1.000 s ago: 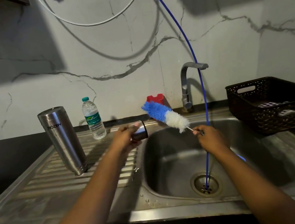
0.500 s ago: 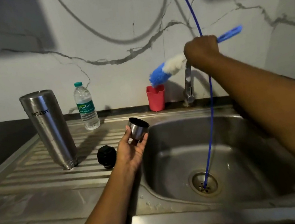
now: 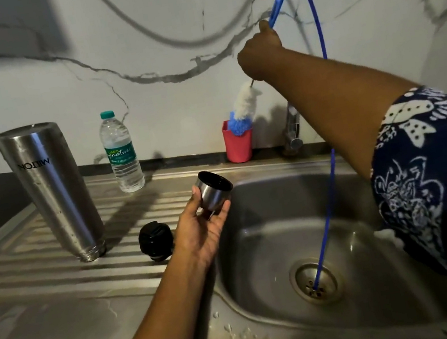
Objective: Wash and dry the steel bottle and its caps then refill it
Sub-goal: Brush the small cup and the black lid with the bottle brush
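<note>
While the left hand (image 3: 202, 233) holds the steel cap (image 3: 214, 194) between thumb and fingertips beside the sink (image 3: 272, 238), the right hand (image 3: 259, 52) grips the brush (image 3: 246, 100), tip at the cup (image 3: 238, 146) mouth. Bottle (image 3: 51, 192) stands inverted on the drainboard (image 3: 29, 290), black cap (image 3: 155, 240) just beside it.

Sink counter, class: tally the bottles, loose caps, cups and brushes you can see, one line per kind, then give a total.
Bottles: 2, the steel bottle and the plastic water bottle.
Loose caps: 2, the steel cap and the black cap.
Cups: 1, the red cup.
Brushes: 1, the bottle brush.
Total: 6.
</note>
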Demonstrator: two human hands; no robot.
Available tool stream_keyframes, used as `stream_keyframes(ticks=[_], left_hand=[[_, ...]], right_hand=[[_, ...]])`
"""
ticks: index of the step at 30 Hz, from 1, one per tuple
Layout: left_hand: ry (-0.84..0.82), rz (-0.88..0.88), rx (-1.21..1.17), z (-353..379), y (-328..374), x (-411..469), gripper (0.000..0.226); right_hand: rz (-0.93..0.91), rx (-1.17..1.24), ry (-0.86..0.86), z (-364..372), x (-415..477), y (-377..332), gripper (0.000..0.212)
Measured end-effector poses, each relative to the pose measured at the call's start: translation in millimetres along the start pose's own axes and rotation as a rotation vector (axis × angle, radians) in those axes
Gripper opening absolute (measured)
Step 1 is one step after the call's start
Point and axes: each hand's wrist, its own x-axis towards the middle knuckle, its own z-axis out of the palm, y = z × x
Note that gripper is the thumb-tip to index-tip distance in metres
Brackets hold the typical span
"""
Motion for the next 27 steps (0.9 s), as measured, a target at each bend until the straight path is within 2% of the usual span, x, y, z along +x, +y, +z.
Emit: stream_keyframes(ticks=[2, 4, 8, 12, 15, 18, 21, 23, 27], left_hand=[[-0.003, -0.004, 0.005, 1, 0, -1, 0.032], [-0.009, -0.002, 0.014, 2, 0, -1, 0.033], [-0.013, -0.009, 0.0, 3, 0, -3, 0.065], [-0.02, -0.004, 0.009, 6, 0, -7, 0.049], [-0.028, -0.006, 0.022, 8, -2, -10, 0.051], [-0.019, -0.009, 0.054, 11, -4, -14, 0.035], [-0.012, -0.014, 0.091, 11, -6, -15, 0.031], [-0.02, -0.014, 0.109, 12, -6, -15, 0.031], [-0.061, -0.016, 0.115, 12, -7, -17, 0.036]], right_hand=[[0.013, 0.0, -0.008, -6, -3, 12, 0.028], [0.038, 0.007, 0.028, -12, -4, 26, 0.027], [0.111, -0.003, 0.113, -21, -16, 57, 0.025], [0.189, 0.069, 0.137, -17, -38, 89, 0.023], [0.22, 0.228, 0.119, -6, -68, 112, 0.026], [0.222, 0.529, 0.124, 11, -112, 129, 0.023], [0.189, 0.815, 0.127, 30, -161, 128, 0.022], [0.16, 0.894, 0.158, 43, -188, 121, 0.021], [0.075, 0.879, 0.227, 66, -226, 105, 0.023]])
